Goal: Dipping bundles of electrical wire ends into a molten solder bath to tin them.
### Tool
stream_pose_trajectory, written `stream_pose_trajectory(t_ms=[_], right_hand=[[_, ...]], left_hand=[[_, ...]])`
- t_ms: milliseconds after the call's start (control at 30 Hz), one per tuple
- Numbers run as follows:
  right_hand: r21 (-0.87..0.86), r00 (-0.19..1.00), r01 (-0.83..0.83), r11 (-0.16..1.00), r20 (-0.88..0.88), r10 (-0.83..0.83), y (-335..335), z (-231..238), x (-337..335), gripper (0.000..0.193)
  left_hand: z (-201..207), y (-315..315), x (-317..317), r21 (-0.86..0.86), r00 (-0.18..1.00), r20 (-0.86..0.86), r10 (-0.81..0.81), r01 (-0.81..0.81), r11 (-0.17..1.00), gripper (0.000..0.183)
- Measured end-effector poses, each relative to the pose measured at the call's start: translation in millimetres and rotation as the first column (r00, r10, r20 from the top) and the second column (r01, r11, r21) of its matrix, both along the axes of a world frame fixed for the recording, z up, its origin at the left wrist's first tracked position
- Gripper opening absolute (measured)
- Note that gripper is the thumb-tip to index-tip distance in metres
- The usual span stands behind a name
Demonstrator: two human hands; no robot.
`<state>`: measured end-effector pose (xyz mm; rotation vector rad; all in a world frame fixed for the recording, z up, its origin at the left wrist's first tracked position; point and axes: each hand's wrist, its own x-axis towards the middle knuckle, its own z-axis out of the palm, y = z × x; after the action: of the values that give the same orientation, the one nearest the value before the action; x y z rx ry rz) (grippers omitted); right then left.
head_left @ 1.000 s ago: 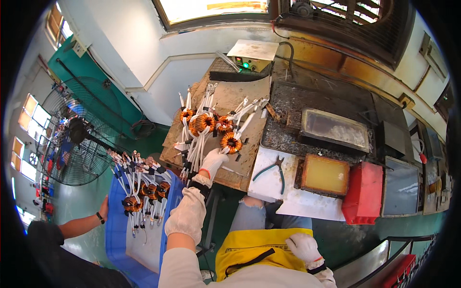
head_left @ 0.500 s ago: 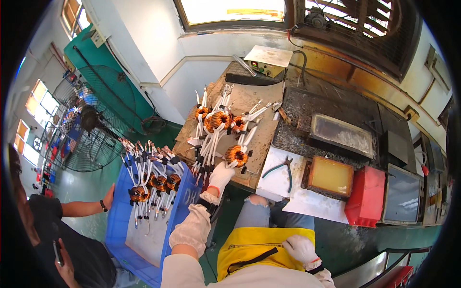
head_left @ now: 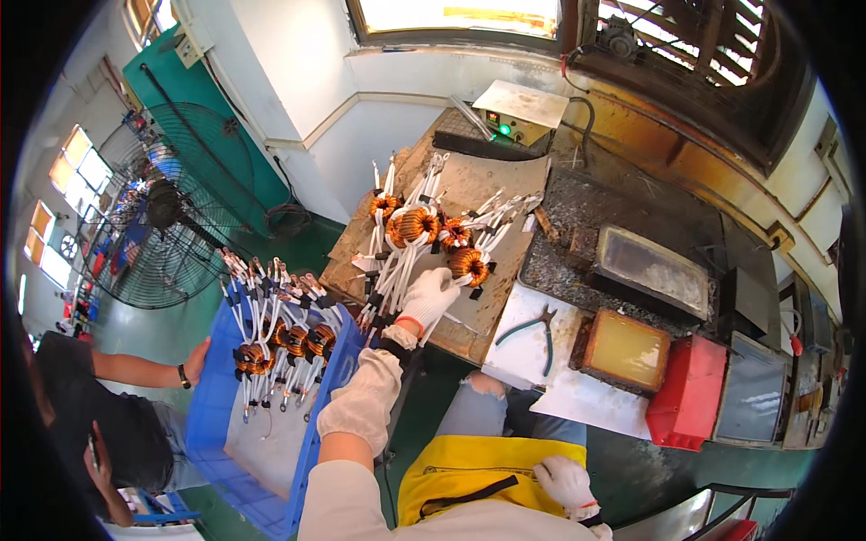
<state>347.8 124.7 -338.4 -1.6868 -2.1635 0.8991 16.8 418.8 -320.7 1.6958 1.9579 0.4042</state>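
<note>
Workbench [head_left: 487, 311]; left fingers [head_left: 447, 283] curled against coil [head_left: 463, 261]

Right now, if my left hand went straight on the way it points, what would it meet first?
Probably the nearest copper coil, just beyond the fingers of your left hand; depth is unclear, so they may already be touching it.

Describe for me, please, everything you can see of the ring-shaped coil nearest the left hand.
The coil is a ring wound with shiny, copper-coloured wire around a dark central hole, which faces the camera. A black piece shows at its right edge; white leads run up and right behind it. It is at the brown board, just right of the white-gloved left hand; any grip is unclear.
</note>
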Motion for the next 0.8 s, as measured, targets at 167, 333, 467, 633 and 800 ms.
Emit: stream_pose_trajectory(t_ms=[167,333,467,633,800], right_hand=[[-0.045,0.995,-0.072,0.996,0.071,0.075,13.7,-5.2,2.4,0.031],[-0.035,0.996,-0.058,0.998,0.069,0.06,23.9,-9.9,2.2,0.033],[-0.05,0.994,-0.045,0.998,0.097,0.05,16.5,-15.3,6.5,0.033],[-0.101,0.992,-0.008,0.995,0.125,0.021,7.6,-17.8,11.9,0.032],[-0.014,0.998,0.034,0.999,0.055,-0.033,8.4,-14.1,13.3,0.031]], left_hand=[[29.2,9.8,-29.5,0.433,0.986,0.1,0.137,-0.167,0.886,0.041],[24.5,43.7,-62.6,0.311,0.952,-0.039,0.304,-0.278,0.909,0.061],[-2.3,71.7,-79.4,-0.075,0.985,0.059,0.161,-0.157,0.985,0.072],[-9.7,78.8,-67.6,-0.08,0.948,0.133,0.289,-0.28,0.957,0.062],[-0.7,78.8,-60.9,-0.071,0.917,0.183,0.355,-0.348,0.935,0.05]])
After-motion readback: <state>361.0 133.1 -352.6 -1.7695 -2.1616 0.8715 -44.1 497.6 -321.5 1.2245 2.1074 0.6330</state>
